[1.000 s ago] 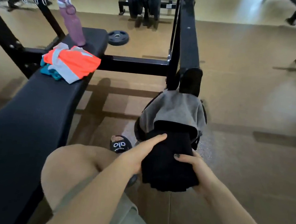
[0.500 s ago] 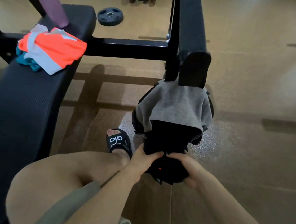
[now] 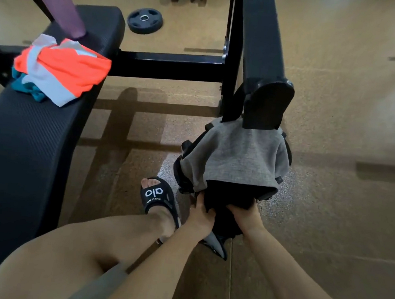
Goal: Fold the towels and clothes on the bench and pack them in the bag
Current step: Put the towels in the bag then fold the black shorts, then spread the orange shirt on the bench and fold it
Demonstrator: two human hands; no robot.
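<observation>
Black folded cloth (image 3: pixel 228 201) is being pushed into the bag (image 3: pixel 184 172) on the floor, under a grey towel (image 3: pixel 236 158) draped over its mouth. It is gripped by the left hand (image 3: pixel 201 216) and the right hand (image 3: pixel 245 216), fingers curled round it. The fold should be kept flat and pressed in evenly. Orange clothes (image 3: pixel 64 69) are left on the bench (image 3: pixel 23 144).

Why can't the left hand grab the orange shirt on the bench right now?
Probably it can't yet: the left hand is busy pushing the black cloth into the bag, away from the orange shirt.
</observation>
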